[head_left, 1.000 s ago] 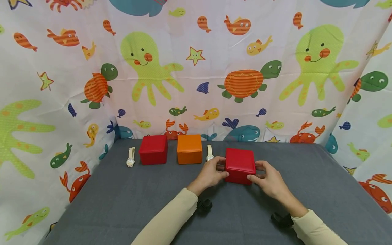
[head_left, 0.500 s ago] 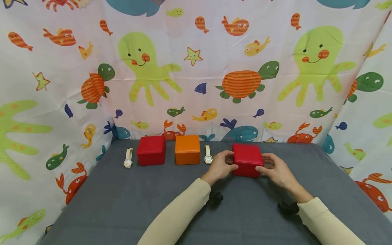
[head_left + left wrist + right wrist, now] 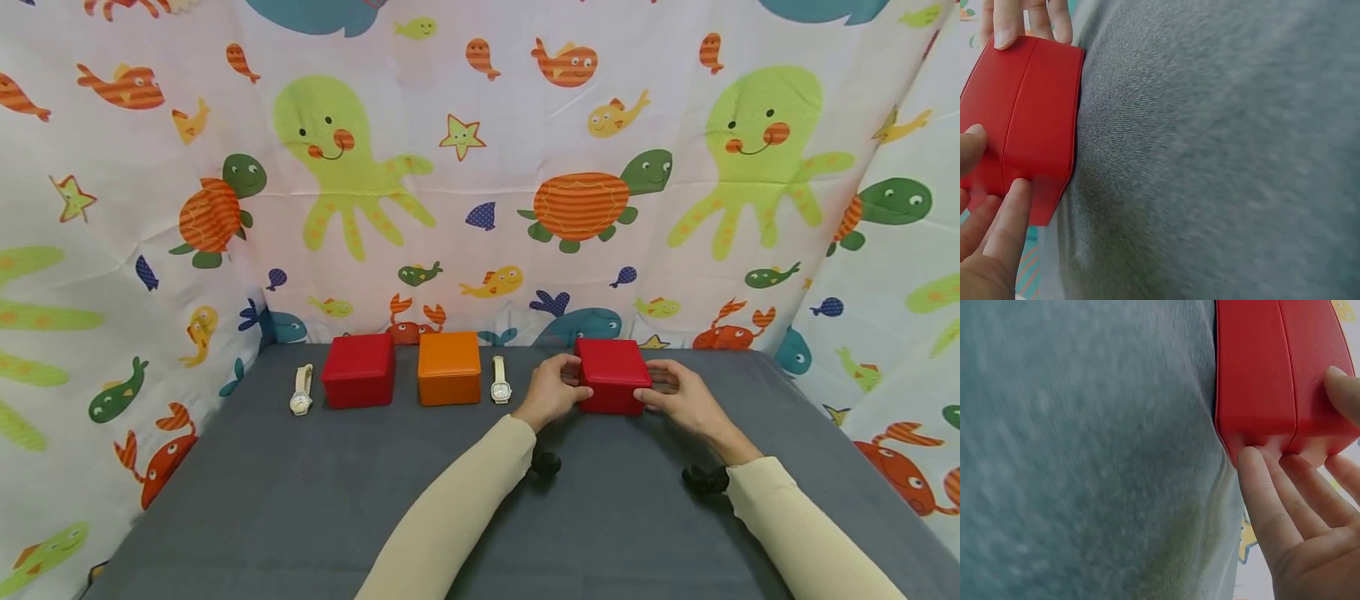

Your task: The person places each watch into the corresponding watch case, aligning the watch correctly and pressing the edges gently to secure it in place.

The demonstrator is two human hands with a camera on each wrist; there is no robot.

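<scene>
At the right of the row in the head view stands a closed red box (image 3: 613, 377), its base down along the grey cloth. My left hand (image 3: 553, 392) holds its left side, thumb on the front face and fingers (image 3: 1011, 215) along the side wall. On the opposite side, my right hand (image 3: 686, 402) grips it likewise, with the thumb (image 3: 1342, 394) on the front and fingertips under the side seam. A seam between lid and base runs round the box in both wrist views. Left of my left hand lies a pale-strapped wristwatch (image 3: 501, 382).
Further left along the back of the grey-covered table (image 3: 315, 500) are an orange box (image 3: 449, 369), another red box (image 3: 359, 372) and a second wristwatch (image 3: 302, 390). A curtain (image 3: 450, 217) printed with sea animals hangs right behind the row.
Both hands have moved the red box away from me, toward the back edge and in line with the other boxes. The view has swung slightly right.
</scene>
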